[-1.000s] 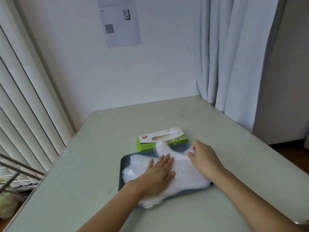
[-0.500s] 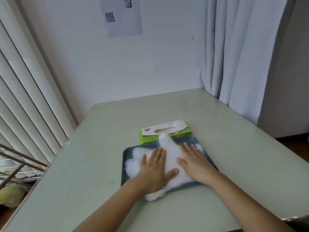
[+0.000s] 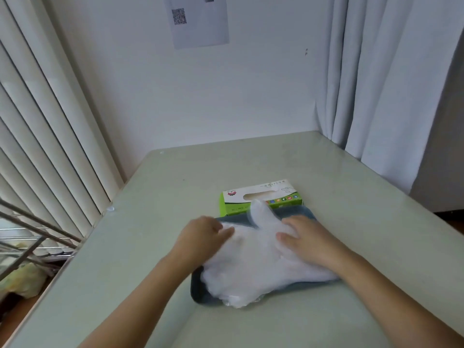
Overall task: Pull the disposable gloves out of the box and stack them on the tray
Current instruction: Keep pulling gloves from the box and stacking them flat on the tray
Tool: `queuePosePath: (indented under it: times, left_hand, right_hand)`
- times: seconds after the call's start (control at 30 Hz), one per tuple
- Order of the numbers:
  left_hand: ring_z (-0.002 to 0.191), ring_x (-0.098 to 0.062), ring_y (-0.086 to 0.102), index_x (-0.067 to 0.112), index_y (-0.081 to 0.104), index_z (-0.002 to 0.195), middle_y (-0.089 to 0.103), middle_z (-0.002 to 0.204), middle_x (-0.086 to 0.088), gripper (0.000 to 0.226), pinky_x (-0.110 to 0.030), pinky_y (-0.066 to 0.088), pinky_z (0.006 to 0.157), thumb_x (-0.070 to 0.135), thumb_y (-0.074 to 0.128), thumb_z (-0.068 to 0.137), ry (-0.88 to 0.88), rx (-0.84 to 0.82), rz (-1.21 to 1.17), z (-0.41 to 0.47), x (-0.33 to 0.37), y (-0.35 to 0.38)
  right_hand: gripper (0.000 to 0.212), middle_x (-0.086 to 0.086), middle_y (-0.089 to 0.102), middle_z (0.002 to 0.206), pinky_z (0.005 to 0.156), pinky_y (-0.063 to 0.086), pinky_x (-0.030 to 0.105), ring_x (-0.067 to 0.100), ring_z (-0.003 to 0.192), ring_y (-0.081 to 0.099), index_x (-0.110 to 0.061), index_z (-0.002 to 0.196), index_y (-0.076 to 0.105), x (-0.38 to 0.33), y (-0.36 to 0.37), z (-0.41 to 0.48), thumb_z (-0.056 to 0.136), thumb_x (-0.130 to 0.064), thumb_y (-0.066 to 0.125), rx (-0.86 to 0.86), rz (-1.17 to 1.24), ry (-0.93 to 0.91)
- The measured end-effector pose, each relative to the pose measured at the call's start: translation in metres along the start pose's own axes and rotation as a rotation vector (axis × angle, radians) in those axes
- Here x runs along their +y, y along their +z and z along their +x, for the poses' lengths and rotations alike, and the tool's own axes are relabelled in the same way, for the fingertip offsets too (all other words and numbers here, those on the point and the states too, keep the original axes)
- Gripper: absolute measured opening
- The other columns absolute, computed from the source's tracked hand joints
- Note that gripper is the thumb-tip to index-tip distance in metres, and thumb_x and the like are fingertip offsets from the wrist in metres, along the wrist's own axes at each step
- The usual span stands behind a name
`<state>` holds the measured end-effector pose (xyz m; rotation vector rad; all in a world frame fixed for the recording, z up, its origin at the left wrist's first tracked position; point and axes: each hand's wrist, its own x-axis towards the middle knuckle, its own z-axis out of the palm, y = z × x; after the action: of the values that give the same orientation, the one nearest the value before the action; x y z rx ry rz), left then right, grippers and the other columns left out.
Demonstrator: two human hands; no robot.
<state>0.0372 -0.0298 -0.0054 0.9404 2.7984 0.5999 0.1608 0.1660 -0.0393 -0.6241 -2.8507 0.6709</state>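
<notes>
A pile of clear disposable gloves point(image 3: 253, 267) lies on a dark blue-grey tray point(image 3: 200, 295) in the middle of the table; its near end hangs over the tray's front rim. My left hand point(image 3: 203, 237) rests at the pile's left edge, fingers lightly curled, thumb touching the plastic. My right hand point(image 3: 306, 239) lies flat on the right side of the pile. Behind the tray sits the green and white glove box point(image 3: 261, 199); a glove finger point(image 3: 261, 212) sticks up in front of it.
The pale green table point(image 3: 125, 259) meets a white wall at the back. Vertical blinds and a metal rack point(image 3: 30, 237) stand to the left, a grey curtain point(image 3: 376, 84) to the right. A paper sheet with a QR code point(image 3: 198, 18) hangs on the wall.
My left hand slid from the middle of the pile to its left edge. My right hand stayed flat on the right side. The camera tilted slightly.
</notes>
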Motion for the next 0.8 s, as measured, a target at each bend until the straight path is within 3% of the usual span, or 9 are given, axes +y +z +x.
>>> queuePosePath:
  times: [0.07, 0.13, 0.3, 0.37, 0.47, 0.57, 0.67, 0.8]
  left_hand:
    - [0.083, -0.014, 0.064, 0.017, 0.072, 0.097, 0.072, 0.093, 0.003, 0.023, -0.018, 0.049, 0.070, 0.036, 0.059, 0.091, -0.018, 0.153, -0.192, 0.016, -0.002, -0.011]
    - [0.078, -0.005, 0.059, 0.019, 0.071, 0.099, 0.070, 0.092, 0.007, 0.018, -0.004, 0.040, 0.061, 0.031, 0.062, 0.090, -0.011, 0.149, -0.283, 0.037, -0.006, -0.016]
    - [0.107, -0.008, 0.053, 0.021, 0.061, 0.123, 0.059, 0.114, 0.009, 0.040, -0.018, 0.036, 0.085, 0.034, 0.070, 0.086, 0.035, -0.034, -0.325, 0.084, -0.014, -0.007]
    - [0.110, -0.006, 0.048, 0.028, 0.056, 0.128, 0.052, 0.123, 0.012, 0.047, -0.018, 0.033, 0.088, 0.036, 0.072, 0.084, 0.062, -0.112, -0.320, 0.093, -0.016, 0.006]
    - [0.117, -0.007, 0.049, 0.030, 0.057, 0.126, 0.052, 0.129, 0.014, 0.045, -0.020, 0.036, 0.094, 0.032, 0.073, 0.084, 0.057, -0.104, -0.439, 0.100, -0.021, 0.020]
    - [0.116, -0.007, 0.047, 0.032, 0.052, 0.134, 0.050, 0.126, 0.013, 0.051, -0.018, 0.033, 0.094, 0.031, 0.070, 0.086, 0.053, -0.128, -0.449, 0.104, -0.025, 0.022]
    - [0.122, -0.006, 0.043, 0.029, 0.045, 0.141, 0.048, 0.132, 0.013, 0.059, -0.015, 0.029, 0.097, 0.031, 0.069, 0.088, 0.064, -0.131, -0.446, 0.108, -0.028, 0.026]
    - [0.134, -0.009, 0.039, 0.025, 0.047, 0.141, 0.046, 0.141, 0.010, 0.059, -0.012, 0.024, 0.100, 0.026, 0.069, 0.087, 0.058, -0.105, -0.478, 0.110, -0.031, 0.031]
  right_hand:
    - [0.034, 0.000, 0.053, 0.128, 0.091, 0.033, 0.020, 0.018, 0.121, 0.050, -0.015, 0.124, 0.059, -0.003, -0.011, 0.009, 0.092, -0.028, 0.057, 0.197, 0.104, -0.035]
    - [0.026, 0.001, 0.055, 0.122, 0.085, 0.030, 0.013, 0.018, 0.115, 0.053, -0.015, 0.117, 0.063, -0.002, -0.020, 0.026, 0.091, -0.016, 0.059, 0.268, 0.114, -0.085]
    - [0.032, 0.002, 0.044, 0.134, 0.093, 0.025, 0.014, 0.019, 0.127, 0.038, -0.020, 0.120, 0.063, 0.004, -0.026, 0.074, 0.094, -0.006, 0.051, 0.172, 0.046, -0.125]
    - [0.032, 0.005, 0.039, 0.140, 0.099, 0.025, 0.019, 0.021, 0.133, 0.030, -0.021, 0.121, 0.064, 0.006, -0.022, 0.089, 0.096, -0.007, 0.049, 0.143, 0.027, -0.110]
    - [0.028, 0.007, 0.040, 0.142, 0.104, 0.025, 0.022, 0.020, 0.135, 0.028, -0.018, 0.113, 0.070, 0.006, -0.017, 0.102, 0.095, -0.007, 0.052, 0.128, 0.036, -0.130]
    - [0.024, 0.005, 0.045, 0.140, 0.101, 0.025, 0.016, 0.018, 0.134, 0.031, -0.016, 0.102, 0.076, 0.007, -0.016, 0.116, 0.092, -0.004, 0.057, 0.175, 0.059, -0.166]
    - [0.015, 0.001, 0.047, 0.141, 0.098, 0.022, 0.014, 0.015, 0.135, 0.029, -0.018, 0.098, 0.077, 0.006, -0.014, 0.129, 0.087, -0.014, 0.068, 0.139, 0.084, -0.201]
    - [0.023, -0.006, 0.038, 0.150, 0.114, 0.016, 0.028, 0.016, 0.143, 0.016, -0.027, 0.100, 0.076, 0.000, -0.006, 0.135, 0.082, -0.041, 0.070, -0.061, 0.115, -0.234]
